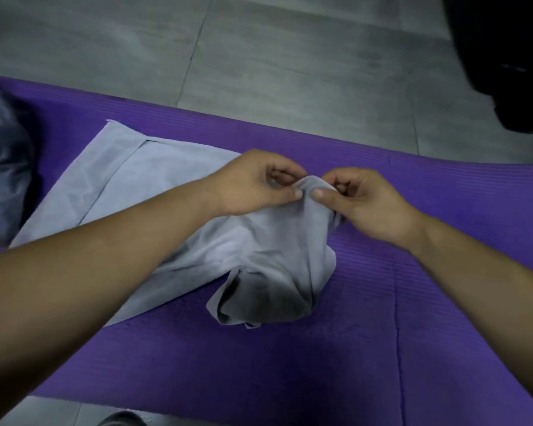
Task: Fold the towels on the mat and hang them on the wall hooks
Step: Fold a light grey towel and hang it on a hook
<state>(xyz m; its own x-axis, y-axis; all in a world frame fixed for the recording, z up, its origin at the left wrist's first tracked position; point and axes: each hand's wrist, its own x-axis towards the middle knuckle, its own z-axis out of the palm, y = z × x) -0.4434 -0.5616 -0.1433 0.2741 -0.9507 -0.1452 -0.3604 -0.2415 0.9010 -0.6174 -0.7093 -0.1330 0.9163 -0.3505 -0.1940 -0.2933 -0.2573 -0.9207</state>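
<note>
Pinching, with left grip (256,182) and right grip (360,204), a bunched edge of the grey towel (166,186) lying on the purple mat (382,302). May well end in a crooked fold, from pinching so close together and leaving corners sagging.

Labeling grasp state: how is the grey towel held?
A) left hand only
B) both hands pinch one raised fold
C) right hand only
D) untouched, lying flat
B: left hand and right hand each pinch a raised fold of the grey towel, thumbs side by side.
</note>
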